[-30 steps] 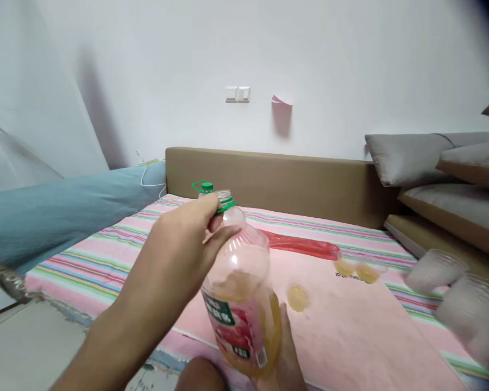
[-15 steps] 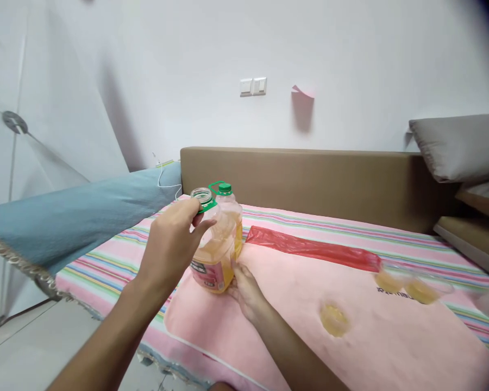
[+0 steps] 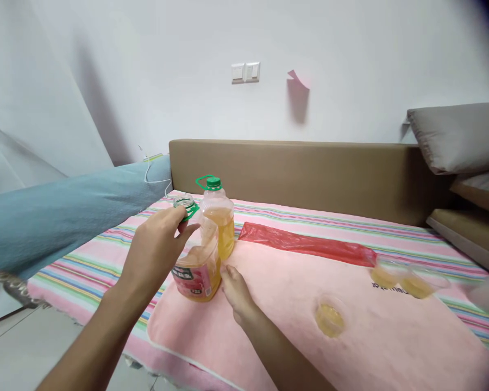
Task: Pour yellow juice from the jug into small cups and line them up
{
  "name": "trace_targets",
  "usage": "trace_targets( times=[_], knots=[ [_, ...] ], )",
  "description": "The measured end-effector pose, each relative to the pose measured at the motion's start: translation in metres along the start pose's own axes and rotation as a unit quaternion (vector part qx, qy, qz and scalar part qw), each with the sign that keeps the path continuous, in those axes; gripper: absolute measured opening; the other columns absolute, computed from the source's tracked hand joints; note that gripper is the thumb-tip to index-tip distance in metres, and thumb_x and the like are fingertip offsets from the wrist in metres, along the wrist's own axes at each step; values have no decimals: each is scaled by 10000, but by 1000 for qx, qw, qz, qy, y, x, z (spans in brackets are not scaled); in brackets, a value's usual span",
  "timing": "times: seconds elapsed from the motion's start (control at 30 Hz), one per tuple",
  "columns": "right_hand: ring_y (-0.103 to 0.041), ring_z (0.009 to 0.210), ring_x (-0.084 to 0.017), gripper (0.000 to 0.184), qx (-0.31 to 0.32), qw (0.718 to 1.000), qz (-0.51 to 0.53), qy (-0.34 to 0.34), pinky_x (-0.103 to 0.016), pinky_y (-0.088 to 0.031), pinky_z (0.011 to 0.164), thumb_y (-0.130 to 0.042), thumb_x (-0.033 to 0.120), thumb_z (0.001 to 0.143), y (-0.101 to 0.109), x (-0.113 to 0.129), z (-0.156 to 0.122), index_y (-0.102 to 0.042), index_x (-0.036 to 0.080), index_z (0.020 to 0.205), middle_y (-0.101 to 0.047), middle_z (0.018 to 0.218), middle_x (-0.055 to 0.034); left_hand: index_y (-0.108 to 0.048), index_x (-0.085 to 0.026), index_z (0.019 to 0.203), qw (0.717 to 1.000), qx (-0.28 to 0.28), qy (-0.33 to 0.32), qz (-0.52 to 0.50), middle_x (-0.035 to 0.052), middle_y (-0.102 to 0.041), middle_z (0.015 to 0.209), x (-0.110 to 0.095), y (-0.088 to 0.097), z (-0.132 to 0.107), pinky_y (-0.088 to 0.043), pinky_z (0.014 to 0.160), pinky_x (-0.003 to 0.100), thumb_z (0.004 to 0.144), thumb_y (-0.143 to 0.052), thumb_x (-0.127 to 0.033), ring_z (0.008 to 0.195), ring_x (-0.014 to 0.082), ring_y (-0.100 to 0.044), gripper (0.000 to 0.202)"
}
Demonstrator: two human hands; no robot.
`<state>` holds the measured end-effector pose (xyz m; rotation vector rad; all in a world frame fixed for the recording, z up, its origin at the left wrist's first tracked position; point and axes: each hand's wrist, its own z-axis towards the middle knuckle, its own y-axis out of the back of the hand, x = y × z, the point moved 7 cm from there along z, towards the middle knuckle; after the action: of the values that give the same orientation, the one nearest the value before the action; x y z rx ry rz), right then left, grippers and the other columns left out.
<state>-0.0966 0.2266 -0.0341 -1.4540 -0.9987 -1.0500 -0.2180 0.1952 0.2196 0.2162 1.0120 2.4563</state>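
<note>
An uncapped clear jug [image 3: 196, 269] with a pink label and some yellow liquid stands on the pink towel [image 3: 293, 304]. My left hand [image 3: 157, 247] is closed round its green-ringed neck. My right hand [image 3: 234, 288] lies just right of the jug's base, fingers loosely apart, holding nothing. Directly behind stands a second jug [image 3: 218, 220], capped in green and fuller.
A red plastic bag [image 3: 309, 245] lies across the striped sheet. Three clear cups of yellow liquid [image 3: 330, 317] [image 3: 385, 276] [image 3: 418, 283] sit on the towel to the right. A blue rolled blanket [image 3: 65, 212] lies left, a brown headboard [image 3: 301, 174] behind, grey cushions [image 3: 456, 136] at right.
The open jug went from tilted and lifted close to me to standing on the towel beside the capped jug. My right hand has come off its base.
</note>
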Motion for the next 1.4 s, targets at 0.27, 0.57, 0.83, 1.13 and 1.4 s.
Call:
trace_targets(
  times=[0.27,0.57,0.83,1.13,1.4],
  knots=[
    [-629,817,-234,537,26,995,-78,57,-324,-506,684,-547,620,932,38,79,-101,-636,186,1237,-659,1027,-87,-488,-234,1064,992,-68,80,-65,22,-574,873,3,-3,-2,-448,805,400,969,-536,-551,833,252,-598,335],
    [-587,841,-222,346,-154,897,-319,264,-328,-475,730,-533,537,1028,210,199,-144,-686,243,1125,-637,976,-44,-497,-231,757,975,-126,49,-179,-12,-480,729,-102,-15,-9,-373,719,359,1039,-425,-384,727,168,-517,328],
    [-538,1215,-317,627,-156,876,-423,170,-488,-480,1011,-813,545,793,266,144,-138,-574,277,1307,-566,1341,-67,-617,-221,863,932,63,133,-331,-7,-656,769,-144,-144,-29,-408,664,292,1061,-366,-408,665,157,-594,370],
    [-464,1335,-344,846,-95,859,-475,165,-568,-437,1105,-889,506,752,262,117,-139,-431,300,1432,-493,1441,-97,-577,-240,1294,876,113,195,-427,-3,-698,846,-158,-202,-45,-485,697,290,1057,-388,-399,717,168,-641,342],
    [-518,1265,-338,770,-90,871,-456,161,-531,-480,1048,-841,448,789,260,121,-140,-445,276,1427,-541,1364,-108,-602,-259,1201,854,150,186,-462,-9,-700,860,-187,-202,-55,-473,700,285,1008,-522,-384,818,180,-685,243]
  ],
)
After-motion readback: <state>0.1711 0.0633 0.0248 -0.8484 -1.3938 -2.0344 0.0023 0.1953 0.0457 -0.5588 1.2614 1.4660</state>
